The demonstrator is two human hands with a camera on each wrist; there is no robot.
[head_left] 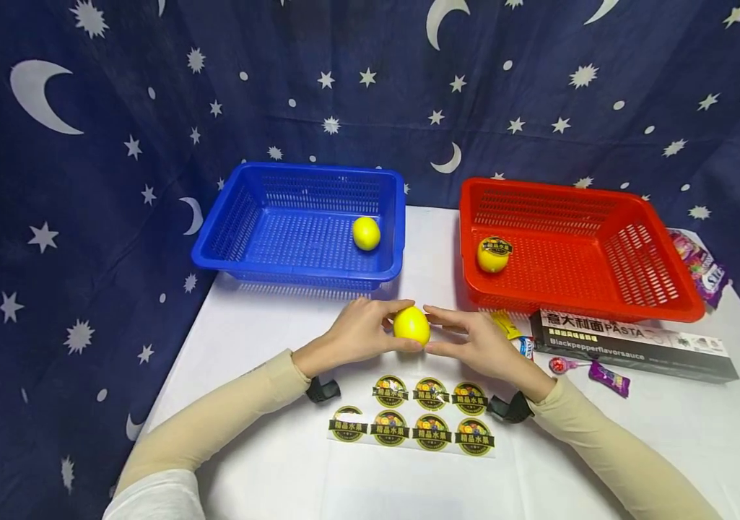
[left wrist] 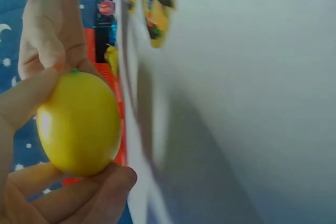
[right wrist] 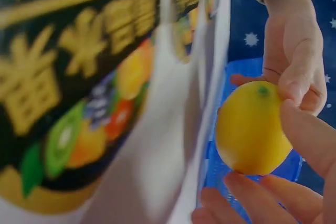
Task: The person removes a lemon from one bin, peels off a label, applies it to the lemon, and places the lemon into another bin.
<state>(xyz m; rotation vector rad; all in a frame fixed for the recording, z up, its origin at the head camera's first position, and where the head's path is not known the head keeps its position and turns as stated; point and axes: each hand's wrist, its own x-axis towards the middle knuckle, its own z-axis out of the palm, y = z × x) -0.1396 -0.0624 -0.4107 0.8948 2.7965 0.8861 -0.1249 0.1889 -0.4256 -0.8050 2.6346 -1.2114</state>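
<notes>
A smooth yellow lemon [head_left: 411, 326] is between my two hands, over the white table. My left hand [head_left: 360, 329] pinches it from the left, with the thumb [left wrist: 31, 98] near its green-tipped end and the fingers [left wrist: 113, 179] against the opposite side. From the right, my right hand [head_left: 481, 342] holds the same lemon [right wrist: 253, 129] between thumb and fingertips. The two thumb tips come together at the lemon's near side. Just in front of the hands lies a sheet of round fruit stickers [head_left: 411, 427], black and gold with Chinese characters.
Behind my left hand stands a blue basket [head_left: 298, 273] with a plain lemon [head_left: 366, 234] inside. The red basket [head_left: 577, 307] on the right holds a stickered lemon [head_left: 493, 256]. A pasta box [head_left: 632, 347], a lollipop [head_left: 559, 365], small candies [head_left: 608, 379] and a purple bag [head_left: 701, 267] lie around it.
</notes>
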